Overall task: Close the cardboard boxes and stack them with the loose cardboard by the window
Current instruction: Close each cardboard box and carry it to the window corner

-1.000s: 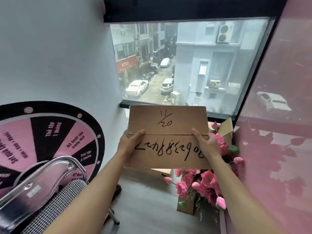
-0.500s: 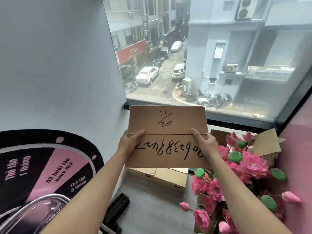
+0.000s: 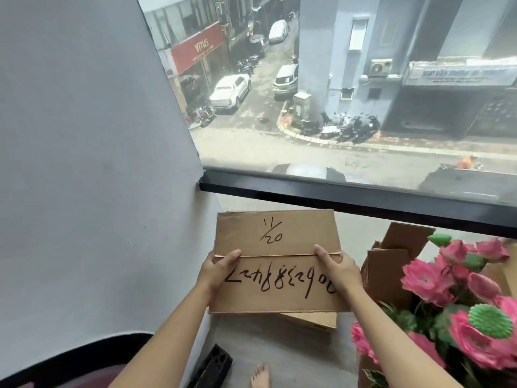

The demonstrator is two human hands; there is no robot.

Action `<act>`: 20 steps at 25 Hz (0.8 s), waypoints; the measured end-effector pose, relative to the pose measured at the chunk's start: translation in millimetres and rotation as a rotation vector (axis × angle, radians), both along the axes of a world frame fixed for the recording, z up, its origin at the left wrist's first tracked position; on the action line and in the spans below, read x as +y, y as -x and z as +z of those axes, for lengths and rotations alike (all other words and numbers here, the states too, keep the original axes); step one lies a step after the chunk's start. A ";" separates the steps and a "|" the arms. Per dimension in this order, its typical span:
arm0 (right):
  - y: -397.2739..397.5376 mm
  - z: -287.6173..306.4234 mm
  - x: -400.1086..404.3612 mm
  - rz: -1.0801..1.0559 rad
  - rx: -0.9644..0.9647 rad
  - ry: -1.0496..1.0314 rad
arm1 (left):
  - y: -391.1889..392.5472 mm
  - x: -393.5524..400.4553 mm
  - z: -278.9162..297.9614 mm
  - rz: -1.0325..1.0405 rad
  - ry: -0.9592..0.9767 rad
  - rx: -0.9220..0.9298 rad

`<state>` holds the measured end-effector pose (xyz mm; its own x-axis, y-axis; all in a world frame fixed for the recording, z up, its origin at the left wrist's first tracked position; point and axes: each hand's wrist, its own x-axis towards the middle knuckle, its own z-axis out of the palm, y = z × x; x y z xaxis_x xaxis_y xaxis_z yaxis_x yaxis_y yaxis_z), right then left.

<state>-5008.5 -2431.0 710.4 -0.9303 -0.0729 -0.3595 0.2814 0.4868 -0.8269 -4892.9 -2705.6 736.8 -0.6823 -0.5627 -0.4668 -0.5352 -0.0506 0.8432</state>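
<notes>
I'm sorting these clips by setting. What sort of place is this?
Probably an upper-floor room in a city building, a corner used for storage. The large window looks down on a street with parked cars and scooters; cardboard boxes and pink artificial flowers stand on the floor beneath it.

The held box (image 3: 275, 261) hides most of the carton (image 3: 313, 320) beneath it, and at 5 o'clock the flowers (image 3: 458, 309) run off the edge.

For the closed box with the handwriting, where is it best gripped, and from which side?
By its two short ends, one of the hands from each side, as here: left hand, right hand. The box is wide and flat, and thumbs over the top seam keep the flaps shut.
</notes>
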 end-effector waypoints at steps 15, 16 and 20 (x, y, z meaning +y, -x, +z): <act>102.5 -262.1 -134.3 -0.045 -0.287 -0.208 | 117.1 -137.5 -272.8 0.008 0.034 -0.405; 104.3 -282.5 -139.1 -0.038 -0.290 -0.212 | 117.4 -141.4 -295.5 0.021 0.041 -0.424; 112.7 -349.8 -160.6 -0.017 -0.317 -0.211 | 130.7 -159.2 -370.9 0.075 0.146 -0.508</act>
<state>-5121.1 -2591.6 360.6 -0.7711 0.0480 -0.6349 0.5166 0.6301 -0.5797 -5023.6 -2864.8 365.9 -0.3462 -0.6850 -0.6410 -0.8771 -0.0062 0.4803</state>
